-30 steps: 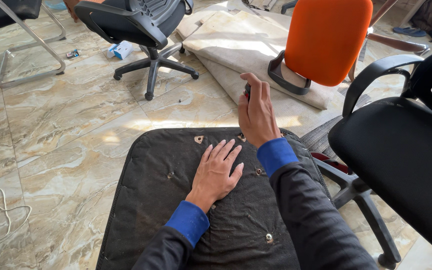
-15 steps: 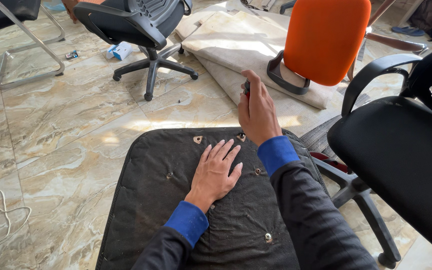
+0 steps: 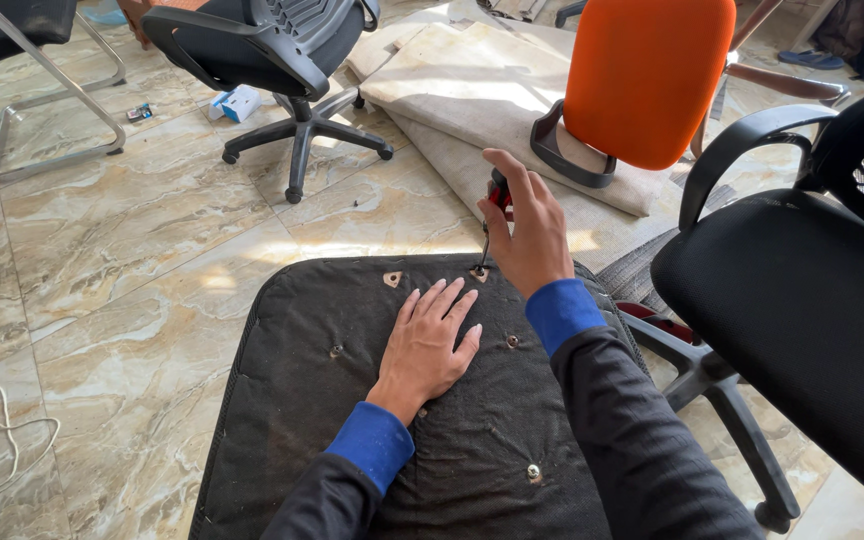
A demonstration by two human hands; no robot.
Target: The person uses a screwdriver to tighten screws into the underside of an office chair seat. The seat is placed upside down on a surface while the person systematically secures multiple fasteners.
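Screwdriver [image 3: 493, 215] with a red-and-black handle stands nearly upright in my right hand [image 3: 527, 228], its thin shaft running down to a screw hole [image 3: 478, 271] at the far edge of the black seat pad [image 3: 302, 420]. My fingers are wrapped shut around the handle, index finger laid over the top; the tip meets the hole, though whether a screw sits there I cannot tell.

Head view, taken from the screwdriver as centre:

- At 7 o'clock, my left hand [image 3: 430, 338] lies flat on the pad, fingers spread and holding nothing, pressing on the fabric just beside the shaft's foot.
- At 9 o'clock, a second hole [image 3: 392, 279] shows in the pad's far edge, near the first.
- At 6 o'clock, a metal fastener [image 3: 512, 341] sits in the pad beside my right cuff; another [image 3: 533, 471] lies further toward me.
- At 1 o'clock, an orange chair back [image 3: 647, 75] stands on folded beige cloth [image 3: 472, 95].
- At 3 to 4 o'clock, a black office chair [image 3: 802, 300] with armrest stands close to the pad.
- At 10 o'clock, another black swivel chair [image 3: 252, 45] stands well apart on the marble floor [image 3: 122, 250].
- At 8 o'clock, far left, a white cord [image 3: 2, 445] lies on the floor.

Both sleeves are dark with blue cuffs.
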